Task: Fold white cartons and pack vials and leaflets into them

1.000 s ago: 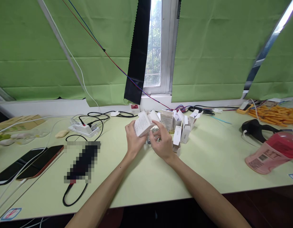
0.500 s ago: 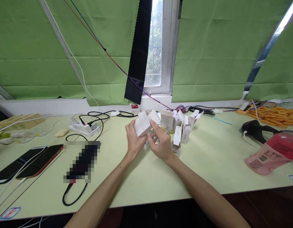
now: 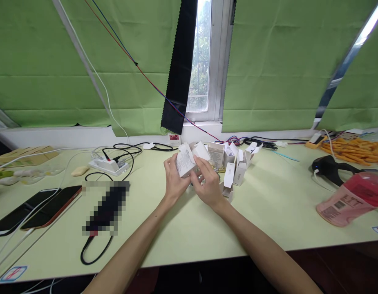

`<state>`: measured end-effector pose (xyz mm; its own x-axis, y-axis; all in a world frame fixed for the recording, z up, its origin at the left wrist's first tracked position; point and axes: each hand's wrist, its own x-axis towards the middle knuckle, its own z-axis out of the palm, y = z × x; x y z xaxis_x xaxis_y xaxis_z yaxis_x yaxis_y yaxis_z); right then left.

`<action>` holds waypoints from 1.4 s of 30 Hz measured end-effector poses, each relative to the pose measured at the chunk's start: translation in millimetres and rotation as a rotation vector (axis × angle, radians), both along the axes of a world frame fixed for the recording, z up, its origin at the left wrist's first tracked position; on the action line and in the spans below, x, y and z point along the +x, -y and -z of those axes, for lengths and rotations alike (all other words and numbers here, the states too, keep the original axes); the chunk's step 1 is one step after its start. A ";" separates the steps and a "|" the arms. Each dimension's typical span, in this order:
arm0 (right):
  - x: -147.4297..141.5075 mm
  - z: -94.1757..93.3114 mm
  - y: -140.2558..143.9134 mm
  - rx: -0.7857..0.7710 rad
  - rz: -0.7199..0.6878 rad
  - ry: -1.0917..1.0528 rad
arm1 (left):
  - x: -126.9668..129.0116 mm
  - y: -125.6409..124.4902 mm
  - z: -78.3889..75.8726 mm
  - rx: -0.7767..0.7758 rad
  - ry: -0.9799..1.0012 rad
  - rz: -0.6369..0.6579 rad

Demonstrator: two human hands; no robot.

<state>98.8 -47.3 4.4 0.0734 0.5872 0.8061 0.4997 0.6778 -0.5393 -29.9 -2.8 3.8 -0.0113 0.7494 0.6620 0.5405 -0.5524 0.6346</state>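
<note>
Above the table I hold a small white carton (image 3: 185, 161) with fine print, tilted, its top end towards the window. My left hand (image 3: 174, 183) is closed around the carton's left side and underside. At its right side, my right hand (image 3: 209, 183) has its index finger and thumb bent against the edge. Another white box (image 3: 202, 150) shows just behind the carton. Close to my right hand stand several opened white cartons (image 3: 239, 170), some with flaps raised. Small gold-coloured and glassy items (image 3: 221, 170) lie between them, partly hidden by my fingers.
At left are a power strip (image 3: 108, 165) with cables, phones (image 3: 52, 207) and a blurred-out dark device (image 3: 106, 208). On the right, a pink bottle (image 3: 350, 200) lies near black goggles (image 3: 326, 167) and a pile of orange sticks (image 3: 356, 150). The table's front edge (image 3: 195, 262) runs below my forearms.
The carton has turned slightly and shifted a little to the right with my left hand. More of the white box behind it shows. My right hand has barely moved.
</note>
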 end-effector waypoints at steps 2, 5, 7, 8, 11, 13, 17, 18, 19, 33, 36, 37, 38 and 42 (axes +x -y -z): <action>-0.1 -0.7 0.6 0.017 0.007 0.008 | 0.3 0.4 -0.9 0.003 0.000 -0.003; 0.1 -0.9 1.3 0.026 0.031 0.028 | 0.7 1.1 -2.2 0.002 0.008 -0.005; 0.2 -0.3 1.3 0.005 0.042 0.041 | 0.7 1.0 -2.4 -0.004 0.011 -0.002; 0.3 0.1 1.1 -0.005 0.046 0.047 | 0.5 0.8 -2.3 -0.005 0.010 0.000; 0.7 1.1 -0.3 -0.009 0.061 0.072 | -0.7 -0.6 -1.1 0.002 0.007 0.003; 1.5 1.4 -1.5 0.006 0.073 0.083 | -1.5 -1.6 -0.3 0.013 0.005 -0.001; 3.2 1.7 -3.5 0.020 0.086 0.095 | -2.6 -3.2 0.8 0.031 -0.011 -0.004; 3.5 1.6 -3.7 0.023 0.086 0.100 | -2.7 -3.5 1.2 0.037 -0.017 -0.003; 3.6 1.5 -3.7 0.028 0.085 0.102 | -2.8 -4.0 1.8 0.047 -0.023 -0.003; 4.2 -2.2 -5.6 0.091 0.179 0.075 | -1.3 -2.3 3.4 0.111 -0.118 0.044; 3.9 -2.2 -5.2 0.085 0.174 0.059 | -0.8 -0.5 2.8 0.097 -0.148 0.038; 3.7 -2.1 -4.9 0.082 0.170 0.052 | -0.7 0.1 2.5 0.093 -0.157 0.034; 3.5 -2.0 -4.8 0.078 0.168 0.046 | -0.5 0.6 2.2 0.088 -0.168 0.030; 3.7 -0.5 -5.7 0.081 0.173 0.050 | -0.1 3.0 -0.2 0.052 -0.243 -0.007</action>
<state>102.5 -41.6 4.9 0.1268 0.5026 0.8552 0.6374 0.6193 -0.4585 -30.0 -5.8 4.0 0.1481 0.7144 0.6839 0.6774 -0.5771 0.4561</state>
